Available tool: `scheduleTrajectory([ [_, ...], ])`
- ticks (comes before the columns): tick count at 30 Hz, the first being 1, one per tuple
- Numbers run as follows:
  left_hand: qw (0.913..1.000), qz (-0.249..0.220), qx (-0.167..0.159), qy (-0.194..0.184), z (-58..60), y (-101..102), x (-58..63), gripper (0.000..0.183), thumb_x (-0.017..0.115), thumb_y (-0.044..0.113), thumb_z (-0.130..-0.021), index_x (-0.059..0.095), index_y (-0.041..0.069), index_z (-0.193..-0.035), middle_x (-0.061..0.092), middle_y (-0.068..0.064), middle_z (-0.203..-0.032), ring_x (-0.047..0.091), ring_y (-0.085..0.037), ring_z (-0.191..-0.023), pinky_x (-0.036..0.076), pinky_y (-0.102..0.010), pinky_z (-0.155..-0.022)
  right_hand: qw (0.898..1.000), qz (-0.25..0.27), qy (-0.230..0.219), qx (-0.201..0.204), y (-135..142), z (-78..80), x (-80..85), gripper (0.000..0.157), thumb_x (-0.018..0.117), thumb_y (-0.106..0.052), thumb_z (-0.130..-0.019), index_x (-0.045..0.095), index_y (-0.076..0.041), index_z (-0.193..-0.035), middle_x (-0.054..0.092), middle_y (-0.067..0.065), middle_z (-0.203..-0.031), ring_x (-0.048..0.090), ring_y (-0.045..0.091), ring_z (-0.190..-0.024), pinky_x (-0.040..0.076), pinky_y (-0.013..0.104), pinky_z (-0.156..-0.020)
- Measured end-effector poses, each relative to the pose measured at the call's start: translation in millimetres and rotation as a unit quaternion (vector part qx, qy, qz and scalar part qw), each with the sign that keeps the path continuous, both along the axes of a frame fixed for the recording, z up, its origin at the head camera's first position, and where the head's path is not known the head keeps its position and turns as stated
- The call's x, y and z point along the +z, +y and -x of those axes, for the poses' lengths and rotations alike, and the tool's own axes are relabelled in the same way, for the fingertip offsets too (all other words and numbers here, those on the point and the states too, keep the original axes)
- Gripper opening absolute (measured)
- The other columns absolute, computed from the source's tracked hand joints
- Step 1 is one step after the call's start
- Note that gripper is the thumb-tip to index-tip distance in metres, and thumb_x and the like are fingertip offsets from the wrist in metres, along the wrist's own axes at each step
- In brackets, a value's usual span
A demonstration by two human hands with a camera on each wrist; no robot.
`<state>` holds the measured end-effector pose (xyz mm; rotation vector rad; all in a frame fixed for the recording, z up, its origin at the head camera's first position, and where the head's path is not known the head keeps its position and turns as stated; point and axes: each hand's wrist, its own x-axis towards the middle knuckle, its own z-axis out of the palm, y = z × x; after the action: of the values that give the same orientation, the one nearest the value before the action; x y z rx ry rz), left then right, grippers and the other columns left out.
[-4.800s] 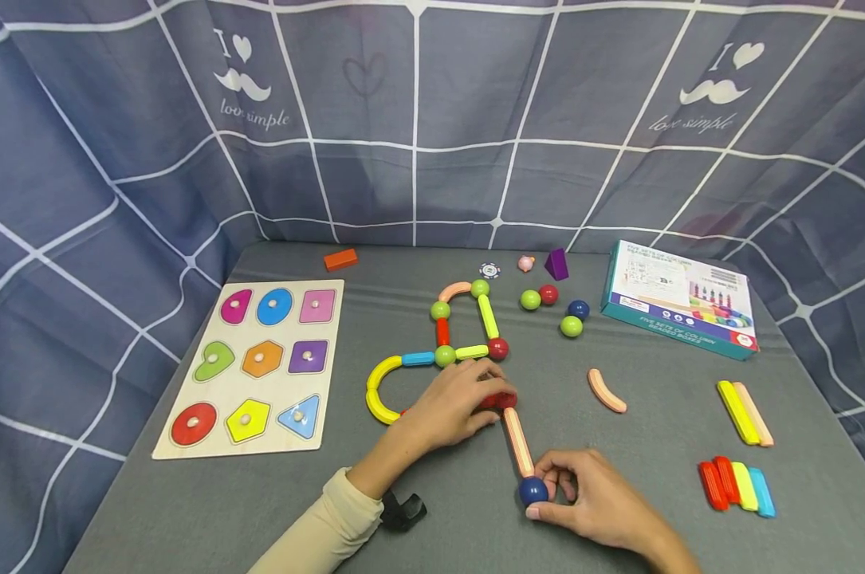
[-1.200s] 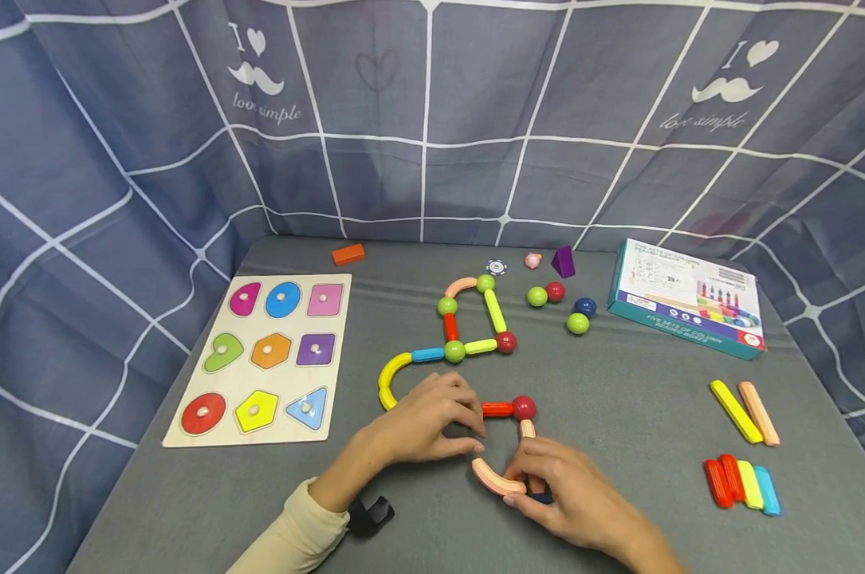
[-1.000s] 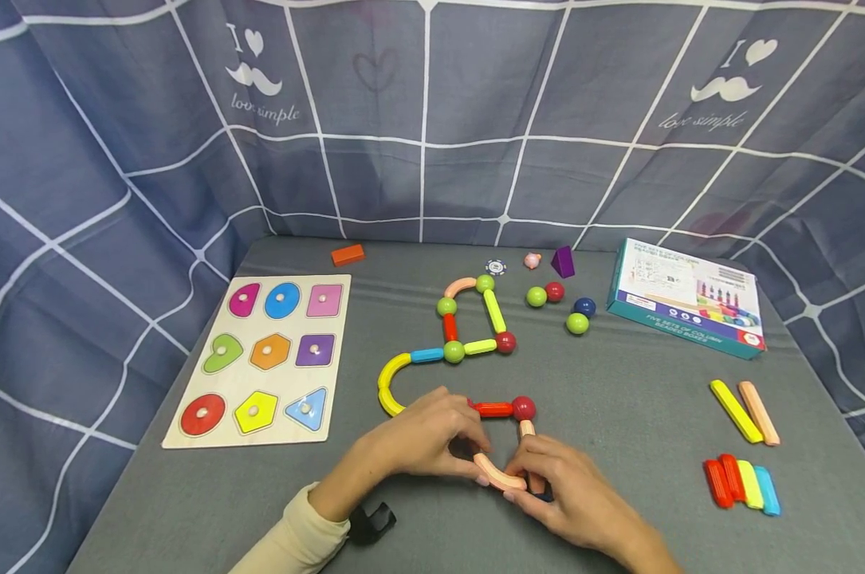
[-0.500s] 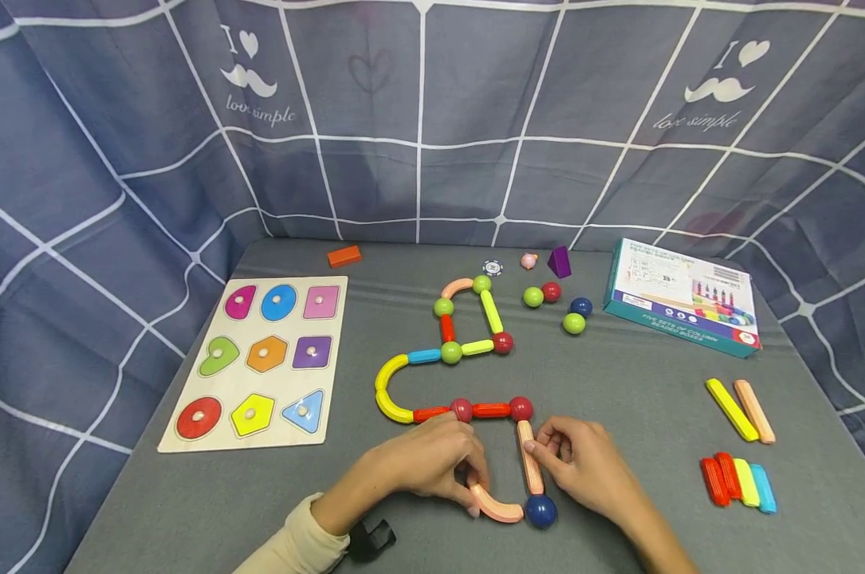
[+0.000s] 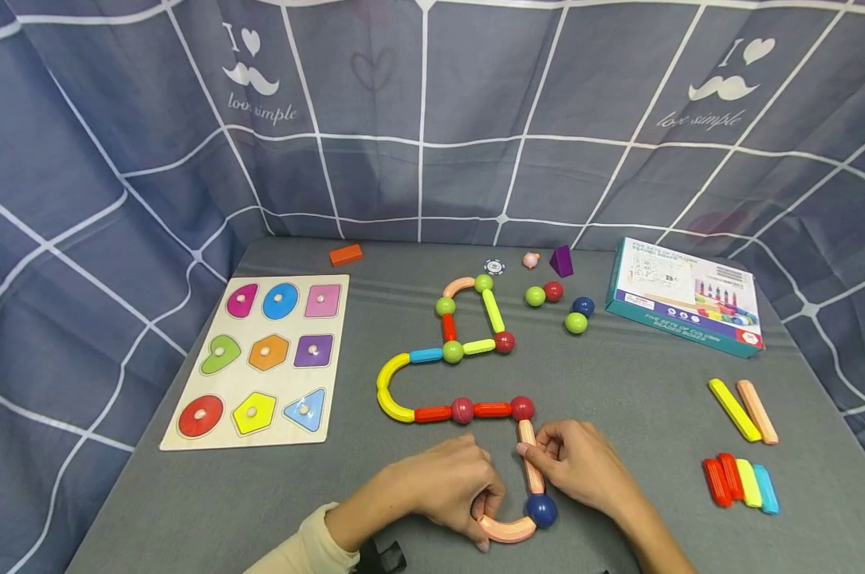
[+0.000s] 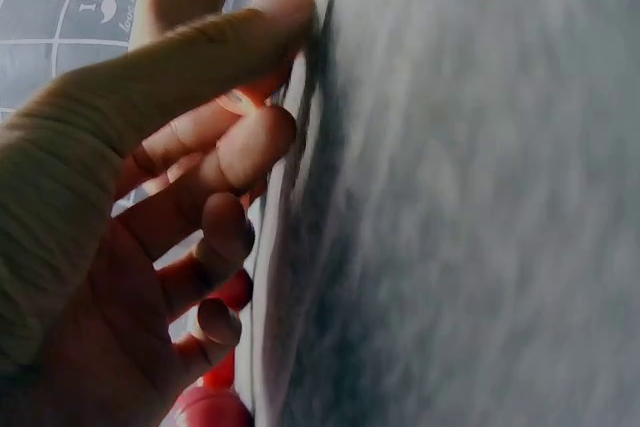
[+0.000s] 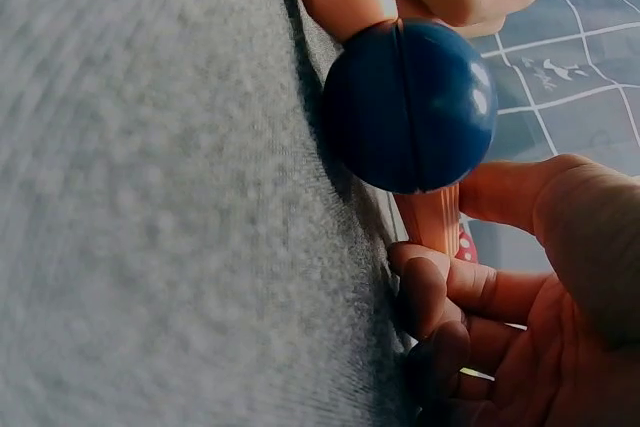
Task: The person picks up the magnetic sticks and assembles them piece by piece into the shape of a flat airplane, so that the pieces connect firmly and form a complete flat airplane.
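Note:
My left hand (image 5: 450,484) pinches the free end of a curved peach stick (image 5: 509,531) between thumb and fingers. The stick's other end touches a blue ball (image 5: 541,510), seen large in the right wrist view. From that ball a straight peach stick (image 5: 530,458) runs up to a red ball (image 5: 522,408). My right hand (image 5: 583,462) holds this straight stick between thumb and fingers. Red sticks (image 5: 493,410), another red ball (image 5: 462,410) and curved yellow sticks (image 5: 389,391) continue the chain. A blue stick (image 5: 426,355) links it to a loop with green balls (image 5: 453,351).
A shape puzzle board (image 5: 260,363) lies on the left. Loose balls (image 5: 576,323) sit behind, near a printed box (image 5: 686,295). Spare sticks (image 5: 733,410) lie on the right, with more short ones (image 5: 741,482) closer in. A black strap (image 5: 382,556) lies by the left sleeve.
The curved peach stick passed from my right hand to my left, then swung down and right until its end met the blue ball. My right hand moved up onto the straight peach stick.

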<state>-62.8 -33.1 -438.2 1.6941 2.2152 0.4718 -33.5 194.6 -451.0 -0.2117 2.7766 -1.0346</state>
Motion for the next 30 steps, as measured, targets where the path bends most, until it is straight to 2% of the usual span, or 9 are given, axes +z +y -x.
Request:
scheduleTrajectory([
  [7, 1.0000, -0.004, 0.003, 0.004, -1.8, 1.4, -4.4, 0.035, 0.077, 0.063, -0.064, 0.057, 0.035, -0.066, 0.043, 0.029, -0.057, 0.037, 0.015, -0.057, 0.028, -0.014, -0.064, 1.000, 0.001, -0.001, 0.000, 0.1, -0.2, -0.1, 0.032, 0.068, -0.049, -0.083, 0.057, -0.029, -0.062, 0.044, -0.015, -0.047, 0.037, 0.000, -0.041, 0.026, 0.021, -0.038],
  [11, 0.9985, -0.049, 0.020, -0.011, 8.0, -4.9, -3.4, 0.031, 0.068, 0.064, -0.074, 0.060, 0.034, -0.072, 0.048, 0.028, -0.063, 0.040, 0.015, -0.062, 0.029, -0.012, -0.064, 1.000, -0.002, 0.001, 0.002, 0.2, -0.8, -0.2, 0.033, 0.067, -0.050, -0.084, 0.056, -0.029, -0.061, 0.043, -0.015, -0.046, 0.035, 0.000, -0.041, 0.025, 0.021, -0.039],
  [14, 0.9908, -0.113, 0.073, 0.010, 23.2, -15.8, 0.4, 0.021, 0.068, 0.051, -0.083, 0.063, 0.030, -0.078, 0.051, 0.024, -0.070, 0.046, 0.009, -0.067, 0.033, -0.013, -0.066, 1.000, -0.007, 0.002, 0.005, 0.2, -0.9, 0.2, 0.034, 0.066, -0.051, -0.084, 0.055, -0.030, -0.060, 0.041, -0.017, -0.046, 0.034, -0.001, -0.041, 0.024, 0.020, -0.039],
  [17, 0.9727, -0.173, 0.151, 0.034, 37.6, -29.9, 5.3, 0.012, 0.074, 0.035, -0.083, 0.068, 0.025, -0.083, 0.055, 0.017, -0.076, 0.050, 0.000, -0.073, 0.038, -0.017, -0.069, 1.000, -0.005, -0.003, 0.011, 0.8, -0.5, 0.8, 0.035, 0.065, -0.053, -0.084, 0.056, -0.030, -0.060, 0.041, -0.017, -0.047, 0.033, -0.002, -0.042, 0.023, 0.020, -0.040],
  [19, 0.9610, -0.190, 0.195, 0.051, 44.4, -37.8, 7.4, 0.013, 0.076, 0.032, -0.081, 0.070, 0.022, -0.087, 0.058, 0.013, -0.081, 0.051, -0.005, -0.077, 0.040, -0.021, -0.072, 1.000, 0.001, -0.007, 0.010, 3.3, 1.2, 1.7, 0.035, 0.064, -0.054, -0.085, 0.057, -0.029, -0.061, 0.041, -0.017, -0.048, 0.034, -0.001, -0.043, 0.024, 0.020, -0.040],
  [21, 0.9555, -0.183, 0.224, 0.059, 48.8, -43.6, 8.1, 0.019, 0.077, 0.034, -0.080, 0.072, 0.021, -0.093, 0.059, 0.009, -0.087, 0.051, -0.008, -0.082, 0.041, -0.025, -0.075, 1.000, 0.008, -0.004, 0.003, 7.7, 5.2, 3.7, 0.035, 0.063, -0.053, -0.085, 0.058, -0.027, -0.062, 0.042, -0.015, -0.049, 0.035, -0.001, -0.044, 0.025, 0.020, -0.041],
  [24, 0.9555, -0.139, 0.250, 0.074, 52.8, -48.4, 6.5, 0.028, 0.076, 0.040, -0.080, 0.072, 0.022, -0.101, 0.060, 0.007, -0.095, 0.049, -0.009, -0.089, 0.041, -0.028, -0.080, 1.000, 0.007, 0.016, -0.021, 18.8, 17.2, 9.5, 0.032, 0.063, -0.050, -0.087, 0.061, -0.023, -0.071, 0.047, -0.012, -0.055, 0.040, 0.003, -0.047, 0.029, 0.022, -0.042],
  [27, 0.9580, -0.103, 0.257, 0.075, 54.6, -50.2, 3.2, 0.030, 0.074, 0.041, -0.081, 0.071, 0.023, -0.104, 0.061, 0.009, -0.098, 0.049, -0.007, -0.091, 0.041, -0.029, -0.080, 0.997, -0.011, 0.066, -0.049, 34.4, 36.6, 16.3, 0.027, 0.064, -0.043, -0.089, 0.065, -0.016, -0.086, 0.054, -0.006, -0.065, 0.045, 0.008, -0.052, 0.034, 0.024, -0.046],
  [30, 0.9600, -0.089, 0.255, 0.074, 55.4, -49.6, -0.4, 0.028, 0.073, 0.042, -0.082, 0.072, 0.024, -0.104, 0.062, 0.011, -0.095, 0.050, -0.006, -0.088, 0.040, -0.029, -0.077, 0.988, -0.049, 0.121, -0.081, 53.8, 58.8, 19.4, 0.030, 0.064, -0.038, -0.090, 0.065, -0.009, -0.099, 0.058, 0.001, -0.074, 0.047, 0.012, -0.056, 0.035, 0.028, -0.050],
])
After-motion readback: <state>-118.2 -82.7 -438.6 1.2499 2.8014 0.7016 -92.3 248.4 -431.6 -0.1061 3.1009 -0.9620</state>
